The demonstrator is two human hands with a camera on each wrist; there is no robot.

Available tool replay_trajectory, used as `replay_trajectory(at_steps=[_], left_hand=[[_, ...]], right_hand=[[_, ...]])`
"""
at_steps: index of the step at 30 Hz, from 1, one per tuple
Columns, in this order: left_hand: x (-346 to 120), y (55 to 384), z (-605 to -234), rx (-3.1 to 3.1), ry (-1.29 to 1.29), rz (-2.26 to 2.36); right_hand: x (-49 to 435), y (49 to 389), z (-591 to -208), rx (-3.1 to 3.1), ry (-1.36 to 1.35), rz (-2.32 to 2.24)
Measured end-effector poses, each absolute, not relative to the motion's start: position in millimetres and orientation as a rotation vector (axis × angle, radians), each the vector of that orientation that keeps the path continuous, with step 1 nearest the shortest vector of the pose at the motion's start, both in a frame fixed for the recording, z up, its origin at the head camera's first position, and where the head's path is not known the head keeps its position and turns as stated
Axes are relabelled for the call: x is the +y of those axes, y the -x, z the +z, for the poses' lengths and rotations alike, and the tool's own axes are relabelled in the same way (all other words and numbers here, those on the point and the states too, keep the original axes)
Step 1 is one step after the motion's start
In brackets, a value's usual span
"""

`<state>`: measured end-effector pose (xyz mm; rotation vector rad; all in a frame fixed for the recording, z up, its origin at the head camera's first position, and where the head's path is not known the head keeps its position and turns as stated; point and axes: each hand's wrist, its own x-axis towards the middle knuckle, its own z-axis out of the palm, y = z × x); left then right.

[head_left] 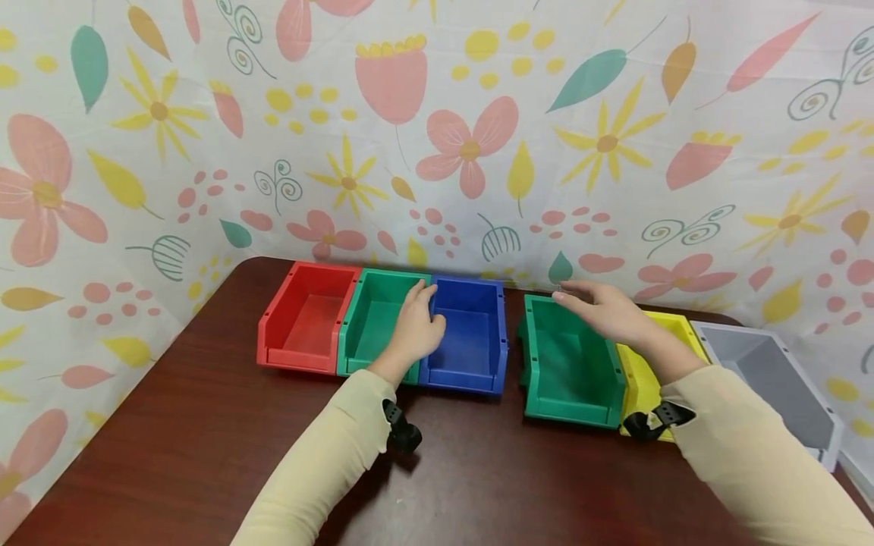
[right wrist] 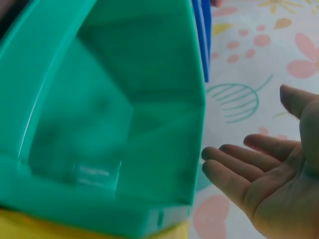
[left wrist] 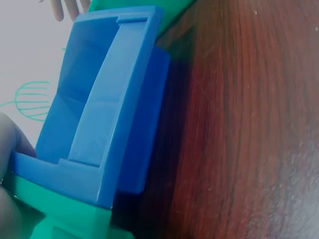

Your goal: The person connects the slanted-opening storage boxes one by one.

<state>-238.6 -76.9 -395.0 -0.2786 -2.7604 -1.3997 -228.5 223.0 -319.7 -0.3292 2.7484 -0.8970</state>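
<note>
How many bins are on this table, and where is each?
6. In the head view, from left: red bin, green bin, blue bin, a gap, another green bin, yellow bin, grey bin. The right sleeve partly covers the last two; none seems fully hidden.

We are seeing bright, soft light spreading evenly over the patterned backdrop [head_left: 389,83] beyond the left grip [head_left: 415,326] and the right grip [head_left: 611,312]. Under the sleeve [head_left: 321,459] behind the left grip, a soft shadow is darkening the surface [head_left: 464,478]. In the left wrist view, we are getting a hazy, washed-out look: shadow is lying along the blue bin [left wrist: 107,99], and pale glare is whitening the surface farthest from that grip. In the right wrist view, the green bin [right wrist: 164,134] is looking blurred, a small glint is shining inside it, and the right grip is appearing clearer.
</note>
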Motion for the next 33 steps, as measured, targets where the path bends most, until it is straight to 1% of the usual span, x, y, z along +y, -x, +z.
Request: replay_trajectory(at_steps=[9,15,27,30,33], left_hand=[[-85.9,236.2,-397.2,-2.717,0.24,-1.425],[-96.1,237.1,-401.5,-2.677,0.254,-1.447],[-100.8,237.8,-410.2,-2.562,0.228,-1.644],[-100.8,237.6,-411.1,-2.54,0.214,-1.687],[-100.7,237.6,-413.0,-2.515,0.18,-1.735]], right_hand=[[255.4,208.9,-307.4,2.635,0.137,-1.011],[263.4,199.8,-305.9,2.539,0.05,-1.063],[243.4,199.5,-318.1,2.552,0.015,-1.23],[236.4,199.0,-328.5,2.638,0.031,-1.155],[228.9,199.8,-339.9,2.729,0.068,-0.97]])
